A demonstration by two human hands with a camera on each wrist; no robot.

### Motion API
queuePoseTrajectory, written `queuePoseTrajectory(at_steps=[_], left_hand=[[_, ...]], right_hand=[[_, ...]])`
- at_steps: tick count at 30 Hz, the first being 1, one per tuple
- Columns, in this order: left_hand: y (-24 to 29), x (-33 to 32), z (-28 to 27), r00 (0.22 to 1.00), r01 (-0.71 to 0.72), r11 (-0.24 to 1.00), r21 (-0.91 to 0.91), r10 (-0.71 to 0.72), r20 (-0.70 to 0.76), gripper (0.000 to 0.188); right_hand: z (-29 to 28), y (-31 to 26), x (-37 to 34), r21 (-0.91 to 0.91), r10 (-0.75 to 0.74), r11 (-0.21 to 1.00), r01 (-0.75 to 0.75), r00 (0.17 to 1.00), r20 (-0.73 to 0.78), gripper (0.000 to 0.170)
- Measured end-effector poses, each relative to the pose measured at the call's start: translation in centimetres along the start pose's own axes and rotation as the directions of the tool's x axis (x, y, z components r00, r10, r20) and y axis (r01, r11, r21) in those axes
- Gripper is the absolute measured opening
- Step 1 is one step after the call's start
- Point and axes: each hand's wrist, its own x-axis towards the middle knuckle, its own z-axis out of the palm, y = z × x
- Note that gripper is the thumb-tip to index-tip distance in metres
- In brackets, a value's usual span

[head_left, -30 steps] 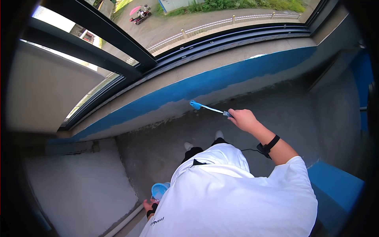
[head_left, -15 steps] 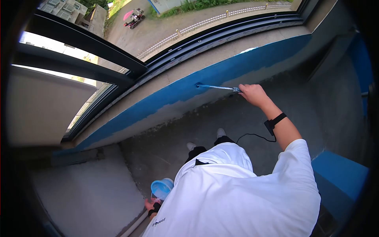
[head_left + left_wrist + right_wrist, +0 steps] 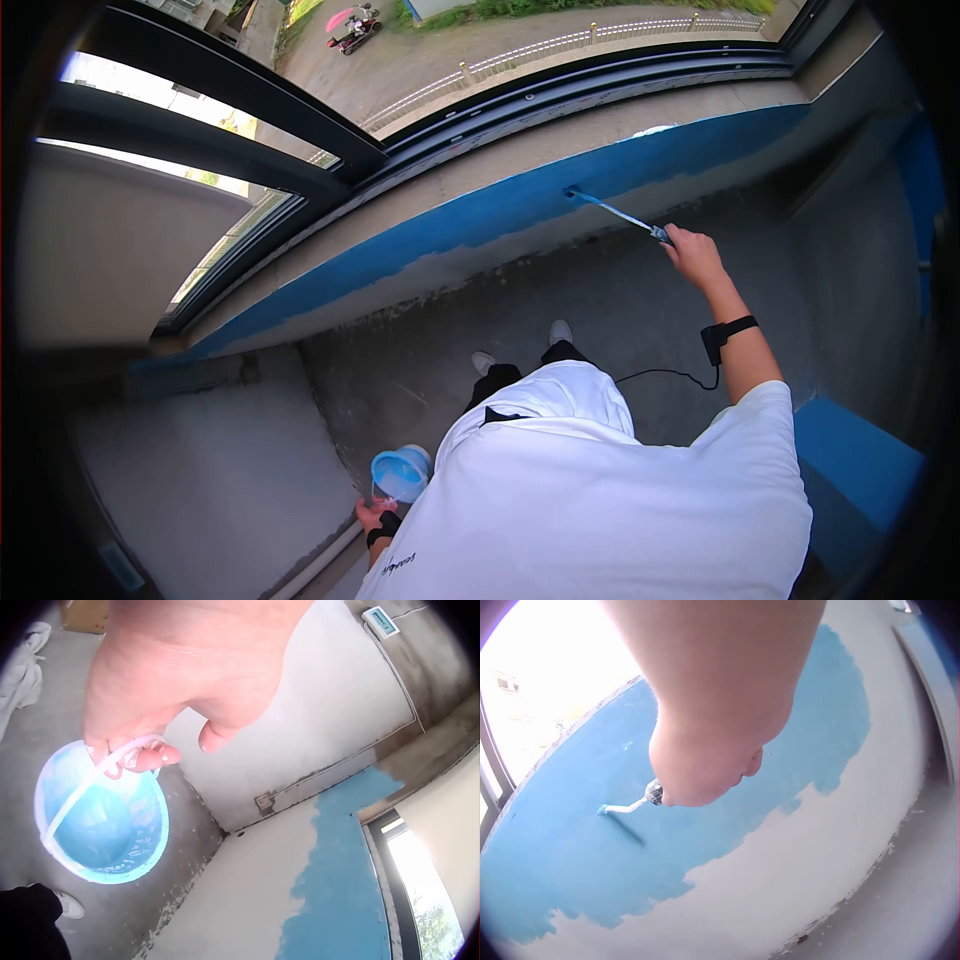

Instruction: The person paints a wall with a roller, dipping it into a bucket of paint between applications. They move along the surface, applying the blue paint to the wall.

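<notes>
My right hand (image 3: 697,258) grips the handle of a paint roller (image 3: 622,214) with a thin, paint-streaked rod. Its far end meets the blue-painted band (image 3: 470,222) on the low wall under the window. In the right wrist view the hand hides most of the handle. Low on my left side, my left hand (image 3: 187,667) has its fingers curled around the handle of a small bucket (image 3: 154,806), with the thumb apart. Light-blue paint shows inside the bucket, which hangs tilted beside my leg.
Below the blue band runs a pale unpainted strip (image 3: 780,874) with an uneven edge. A dark window frame (image 3: 230,95) and a sill (image 3: 500,163) lie above it. A black cord (image 3: 665,371) trails from the right wrist strap. A pale pipe (image 3: 320,562) runs along the lower left.
The roller first rose from the unpainted strip to the blue band, then slid right along it as the right arm moved right. The bucket stays at my left side.
</notes>
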Motion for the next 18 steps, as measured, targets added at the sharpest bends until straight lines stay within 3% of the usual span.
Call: queuePoseTrajectory(at_steps=[1,3,7,9,10,12,14,18], left_hand=[[0.0,-0.4,-0.3,1.0,-0.002,1.0,-0.004,0.002,-0.003,0.038],[-0.1,-1.3,-0.6,0.991,0.125,0.982,-0.144,-0.129,-0.024,0.037],[-1.4,-2.2,-2.3,0.999,0.031,0.999,-0.015,-0.031,0.007,0.037],[-1.5,-1.5,-3.3,0.992,0.123,0.973,-0.195,-0.125,0.002,0.036],[-1.8,-1.3,-3.7,0.992,0.124,0.973,-0.195,-0.126,0.002,0.036],[-2.7,-1.0,-4.3,0.999,0.044,0.996,-0.073,-0.045,-0.017,0.036],[-2.7,-0.2,-4.4,0.997,0.064,0.993,-0.098,-0.067,-0.024,0.035],[-3.4,-0.7,-4.0,0.993,0.107,0.984,-0.145,-0.114,-0.042,0.034]], right_hand=[[0.6,-1.3,0.7,0.003,-0.004,1.0,0.004,1.0,0.001,0.017],[2.0,-4.0,2.9,0.013,-0.103,0.995,0.103,0.993,0.061,0.018],[4.8,-9.8,6.6,0.049,-0.23,0.973,0.227,0.97,0.081,0.02],[6.3,-12.3,7.7,0.068,-0.267,0.963,0.262,0.96,0.084,0.018],[6.7,-13.0,7.9,0.084,-0.299,0.953,0.292,0.95,0.086,0.017],[6.7,-13.7,7.9,0.086,-0.305,0.951,0.298,0.95,0.073,0.017],[6.1,-13.3,7.6,0.082,-0.311,0.949,0.306,0.948,0.062,0.016],[2.2,-7.9,4.8,-0.01,-0.179,0.984,0.179,0.983,0.035,0.017]])
